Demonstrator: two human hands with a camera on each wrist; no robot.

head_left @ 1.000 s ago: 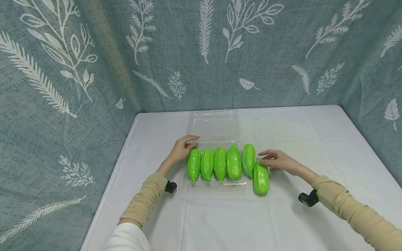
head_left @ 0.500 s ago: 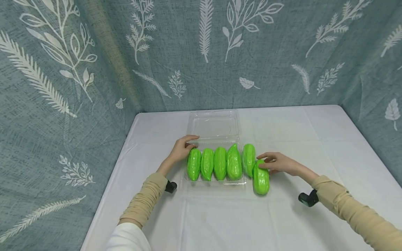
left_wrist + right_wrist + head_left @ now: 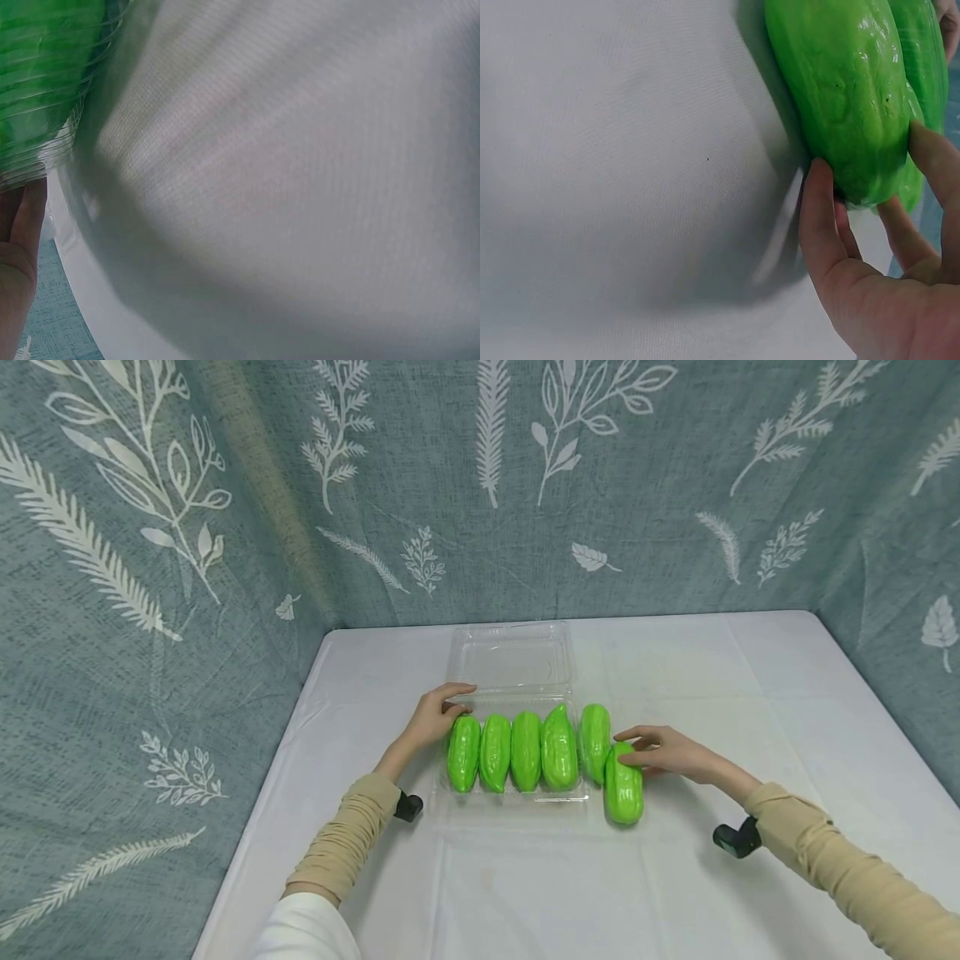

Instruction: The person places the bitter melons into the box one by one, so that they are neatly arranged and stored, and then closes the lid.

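In the head view my left hand (image 3: pixel 433 718) holds the back left edge of an open clear plastic clamshell container (image 3: pixel 517 702). Its ribbed wall (image 3: pixel 64 142) and my fingers (image 3: pixel 26 217) show at the left of the left wrist view. Several shiny green bitter melons (image 3: pixel 526 752), ridged and lumpy, lie side by side in the container's base. My right hand (image 3: pixel 671 752) grips the far end of another bitter melon (image 3: pixel 624 797), which lies on the table to the right. In the right wrist view, thumb and fingers (image 3: pixel 819 210) surround this melon's end.
One more bitter melon (image 3: pixel 595 743) lies against the container's right side, next to the gripped one. The container's lid (image 3: pixel 512 660) lies folded back behind its base. A white cloth covers the table (image 3: pixel 540 893), and a patterned blue-green curtain (image 3: pixel 450 568) stands behind it.
My right hand has come slightly nearer, and its fingers have closed round the far end of the outermost bitter melon. My left hand and the container have stayed in place.
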